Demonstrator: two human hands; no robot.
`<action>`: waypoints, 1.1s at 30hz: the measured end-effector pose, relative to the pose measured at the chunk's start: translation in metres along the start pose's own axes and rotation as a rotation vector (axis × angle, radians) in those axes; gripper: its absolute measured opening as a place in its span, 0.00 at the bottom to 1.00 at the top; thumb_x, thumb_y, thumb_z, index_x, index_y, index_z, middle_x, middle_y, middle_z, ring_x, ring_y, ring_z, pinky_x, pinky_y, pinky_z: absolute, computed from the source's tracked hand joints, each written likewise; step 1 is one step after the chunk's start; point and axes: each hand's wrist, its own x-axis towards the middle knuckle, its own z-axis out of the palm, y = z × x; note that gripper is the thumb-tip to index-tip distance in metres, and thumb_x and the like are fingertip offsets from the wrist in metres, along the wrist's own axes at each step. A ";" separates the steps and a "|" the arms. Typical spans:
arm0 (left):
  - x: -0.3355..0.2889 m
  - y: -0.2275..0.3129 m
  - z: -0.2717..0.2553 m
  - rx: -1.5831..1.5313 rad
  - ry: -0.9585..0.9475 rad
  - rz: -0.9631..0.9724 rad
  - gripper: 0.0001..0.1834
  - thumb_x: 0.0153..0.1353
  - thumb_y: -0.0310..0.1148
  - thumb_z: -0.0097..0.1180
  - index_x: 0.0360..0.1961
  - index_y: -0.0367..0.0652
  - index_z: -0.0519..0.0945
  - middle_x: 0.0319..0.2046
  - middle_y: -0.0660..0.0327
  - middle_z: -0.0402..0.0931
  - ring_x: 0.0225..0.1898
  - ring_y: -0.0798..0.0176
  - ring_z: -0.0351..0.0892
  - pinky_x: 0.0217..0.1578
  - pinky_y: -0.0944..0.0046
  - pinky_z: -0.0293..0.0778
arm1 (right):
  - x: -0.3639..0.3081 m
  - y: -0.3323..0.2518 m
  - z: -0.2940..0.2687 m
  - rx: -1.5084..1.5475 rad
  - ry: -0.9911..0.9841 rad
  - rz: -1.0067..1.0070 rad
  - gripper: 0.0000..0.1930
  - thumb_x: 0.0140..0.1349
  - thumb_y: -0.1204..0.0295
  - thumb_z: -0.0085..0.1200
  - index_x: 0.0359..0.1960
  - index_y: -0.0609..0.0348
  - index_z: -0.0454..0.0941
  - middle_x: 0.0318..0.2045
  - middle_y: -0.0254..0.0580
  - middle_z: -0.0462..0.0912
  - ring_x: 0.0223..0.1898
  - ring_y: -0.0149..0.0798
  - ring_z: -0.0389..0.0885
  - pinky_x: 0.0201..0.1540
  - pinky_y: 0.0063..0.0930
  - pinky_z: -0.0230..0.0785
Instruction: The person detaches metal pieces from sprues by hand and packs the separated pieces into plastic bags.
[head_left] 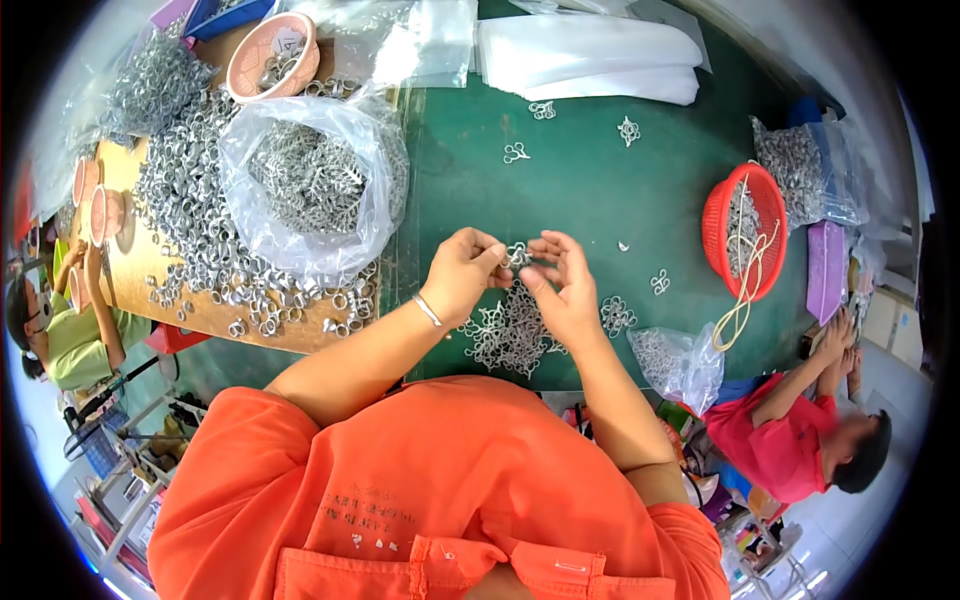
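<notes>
Between the fingertips of both my hands is a small silvery metal piece with looped ends [517,256]. My left hand [466,268], with a bangle at the wrist, pinches it from the left. From the right, the thumb and fingers of my right hand [566,285] close on the same piece. Just below my hands, a pile of similar looped metal pieces [512,335] lies on the green tabletop [460,180]. A small cluster of these pieces [617,316] sits right of my right wrist. The piece's exact kind is too small to tell.
Left stands a clear plastic bag [235,165] of metal pieces amid heaped metal rings [185,190]. A red basket [712,235] with a cord and a small filled bag [690,365] are right. White plastic sheets [590,60] lie at the back. Co-workers sit on both sides.
</notes>
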 end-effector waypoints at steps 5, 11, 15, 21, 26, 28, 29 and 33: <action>-0.004 0.005 -0.010 -0.347 -0.172 -0.249 0.06 0.62 0.28 0.46 0.35 0.36 0.68 0.31 0.57 0.71 0.31 0.65 0.74 0.34 0.65 0.73 | -0.006 0.007 -0.011 0.175 -0.276 0.210 0.18 0.54 0.77 0.57 0.46 0.67 0.70 0.38 0.41 0.78 0.38 0.30 0.77 0.41 0.23 0.71; -0.009 0.007 -0.018 -0.398 -0.254 -0.272 0.06 0.62 0.29 0.47 0.35 0.36 0.68 0.30 0.58 0.72 0.31 0.65 0.73 0.35 0.66 0.72 | -0.009 -0.003 -0.020 0.114 -0.376 0.272 0.10 0.58 0.78 0.52 0.41 0.67 0.73 0.31 0.34 0.77 0.33 0.26 0.75 0.36 0.19 0.69; -0.010 0.016 -0.018 -0.433 -0.314 -0.268 0.07 0.61 0.29 0.48 0.35 0.36 0.68 0.30 0.58 0.72 0.31 0.66 0.73 0.36 0.66 0.73 | -0.014 -0.014 -0.017 0.194 -0.406 0.392 0.10 0.62 0.71 0.48 0.39 0.66 0.72 0.29 0.33 0.76 0.31 0.26 0.73 0.34 0.19 0.67; -0.014 0.020 -0.016 -0.499 -0.415 -0.387 0.09 0.62 0.32 0.48 0.35 0.36 0.69 0.31 0.59 0.73 0.31 0.68 0.74 0.36 0.66 0.74 | -0.022 -0.027 -0.013 -0.158 -0.345 0.105 0.13 0.64 0.64 0.44 0.33 0.63 0.71 0.22 0.38 0.75 0.22 0.31 0.74 0.27 0.24 0.67; -0.019 0.033 -0.012 -0.336 -0.512 -0.420 0.12 0.64 0.37 0.44 0.36 0.38 0.70 0.30 0.62 0.71 0.29 0.70 0.72 0.33 0.66 0.73 | -0.026 -0.034 -0.016 -0.346 -0.303 -0.032 0.12 0.63 0.66 0.45 0.30 0.65 0.70 0.19 0.41 0.74 0.20 0.34 0.73 0.24 0.25 0.65; -0.020 0.035 -0.009 -0.233 -0.545 -0.397 0.13 0.65 0.40 0.42 0.35 0.39 0.69 0.26 0.64 0.69 0.25 0.71 0.70 0.30 0.67 0.74 | -0.028 -0.037 -0.016 -0.369 -0.286 -0.043 0.12 0.63 0.66 0.46 0.30 0.64 0.70 0.19 0.44 0.73 0.20 0.39 0.73 0.23 0.29 0.65; -0.021 0.034 -0.009 -0.234 -0.545 -0.396 0.13 0.65 0.40 0.42 0.35 0.39 0.69 0.26 0.64 0.69 0.25 0.71 0.70 0.30 0.67 0.74 | -0.028 -0.039 -0.016 -0.328 -0.273 -0.032 0.12 0.63 0.67 0.45 0.29 0.64 0.70 0.18 0.44 0.73 0.19 0.40 0.73 0.23 0.30 0.64; -0.026 0.035 -0.004 -0.147 -0.558 -0.345 0.13 0.66 0.40 0.40 0.32 0.41 0.67 0.23 0.64 0.67 0.19 0.72 0.68 0.21 0.69 0.72 | -0.029 -0.039 -0.017 -0.351 -0.266 -0.057 0.12 0.63 0.67 0.44 0.25 0.63 0.68 0.17 0.42 0.72 0.19 0.43 0.71 0.22 0.32 0.63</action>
